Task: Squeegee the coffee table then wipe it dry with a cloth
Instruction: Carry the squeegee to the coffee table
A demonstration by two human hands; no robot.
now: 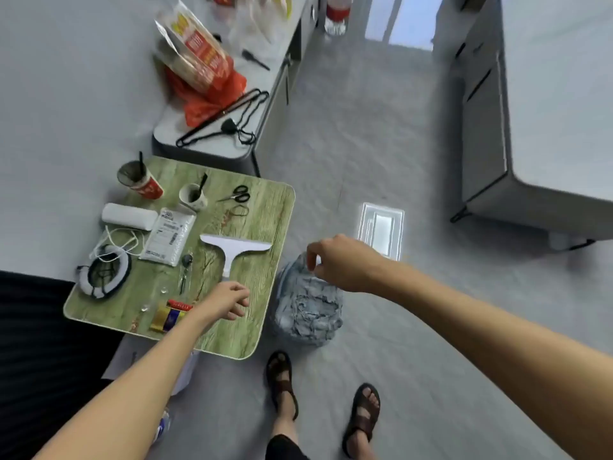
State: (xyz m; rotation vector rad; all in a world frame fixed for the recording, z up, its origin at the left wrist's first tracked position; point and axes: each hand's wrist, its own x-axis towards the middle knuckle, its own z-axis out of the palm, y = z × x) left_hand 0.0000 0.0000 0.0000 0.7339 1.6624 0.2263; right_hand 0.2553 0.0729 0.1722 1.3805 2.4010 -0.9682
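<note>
Head view looks steeply down on a small coffee table [265,207] with a green wood-grain top and rounded corners, standing on a pale grey floor [381,144]. A white squeegee [232,249] lies flat near the table's middle, blade away from the person, handle pointing back toward them. The left hand [229,300] sits just at the handle's end, fingers loosely curled and a little apart — whether they touch the handle cannot be told. The right hand [341,263] is off the table's right edge, thumb and fingers pinching the top of a crumpled blue-grey cloth [308,310] that hangs bunched over the floor beside the table. Clutter fills the table's left half: a red paper cup [141,180], a white cup [193,195], black-handled scissors [237,194], a white roll [129,216], a printed white packet [169,239] and a round coil of cord [104,275]. Beyond the table a grey bench [212,147] carries a red plastic bag [205,91] and black hangers [225,117]; a grey cabinet [484,134] stands at the right. Two feet in brown sandals [282,380] rest on the floor below.
</note>
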